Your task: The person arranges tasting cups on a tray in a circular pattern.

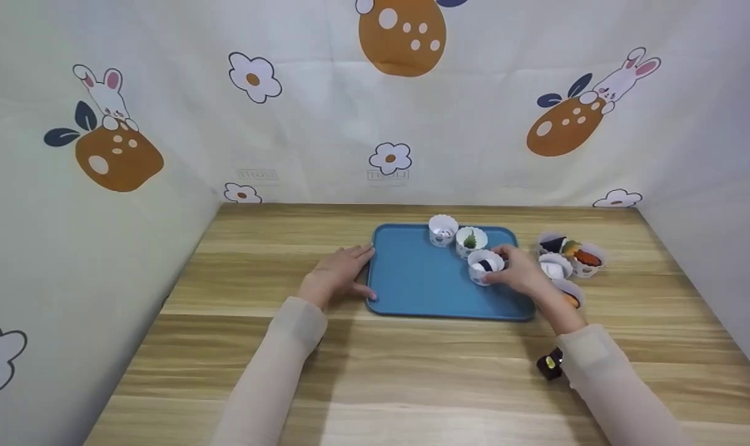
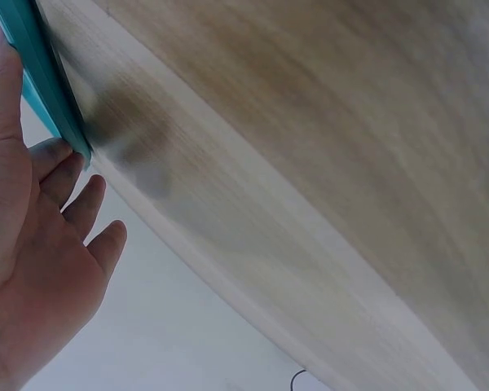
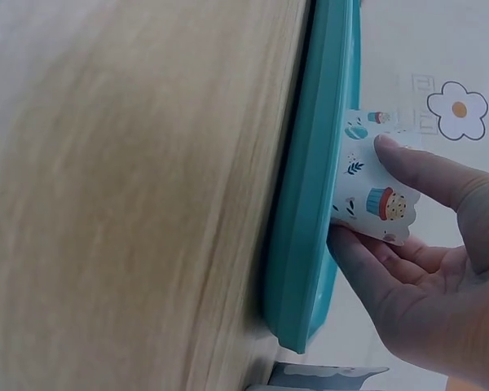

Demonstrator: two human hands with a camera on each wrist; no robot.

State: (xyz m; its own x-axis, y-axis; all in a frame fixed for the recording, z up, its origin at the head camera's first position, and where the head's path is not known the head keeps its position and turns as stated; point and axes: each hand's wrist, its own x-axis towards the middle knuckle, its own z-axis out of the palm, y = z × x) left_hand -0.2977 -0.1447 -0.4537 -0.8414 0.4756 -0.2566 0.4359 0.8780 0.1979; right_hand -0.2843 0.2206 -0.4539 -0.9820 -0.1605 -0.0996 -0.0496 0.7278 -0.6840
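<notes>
My right hand (image 1: 523, 272) pinches a white paper baking cup (image 1: 477, 275) between thumb and fingers, over the right part of the blue tray (image 1: 421, 282). A white piece with a dark band lies inside that cup. In the right wrist view the cup (image 3: 375, 183) shows printed cupcakes and stands upright at the tray's raised rim (image 3: 306, 204). My left hand (image 1: 337, 272) touches the tray's left edge, its fingers extended. Behind the held cup, two more baking cups stand on the tray: one with a green leaf-like piece (image 1: 470, 240), one with something pale (image 1: 443, 230).
Right of the tray stand several filled baking cups, among them one with orange-red topping (image 1: 588, 259) and one with white content (image 1: 555, 267). A small dark piece with a yellow spot (image 1: 549, 364) lies near my right sleeve. A patterned curtain (image 1: 313, 136) closes off the wooden table's back.
</notes>
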